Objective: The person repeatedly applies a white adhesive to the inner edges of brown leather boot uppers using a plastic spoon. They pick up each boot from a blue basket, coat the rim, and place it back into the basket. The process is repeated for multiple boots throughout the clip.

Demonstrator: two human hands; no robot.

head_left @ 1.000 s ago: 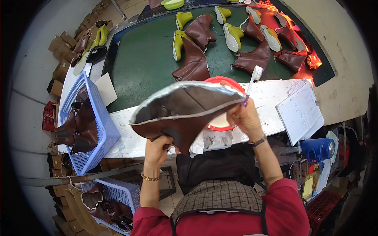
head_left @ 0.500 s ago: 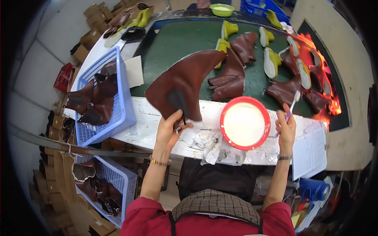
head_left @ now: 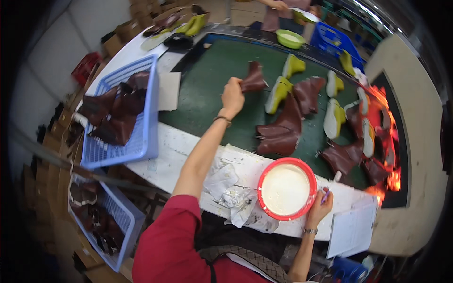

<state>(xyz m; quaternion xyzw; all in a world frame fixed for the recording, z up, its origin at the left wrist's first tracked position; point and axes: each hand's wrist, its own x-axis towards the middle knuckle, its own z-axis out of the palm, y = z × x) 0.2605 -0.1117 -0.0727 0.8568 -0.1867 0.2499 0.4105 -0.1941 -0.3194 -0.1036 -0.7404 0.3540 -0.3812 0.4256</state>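
Our left hand grasps a brown boot upper over the far green belt, likely to set it down, while our right hand pinches a brush beside the red bowl.

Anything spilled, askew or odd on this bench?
Crumpled, stained white rags lie heaped on the white bench edge beside the red bowl of white liquid. Nothing looks spilled; the left hand holds a brown boot upper.
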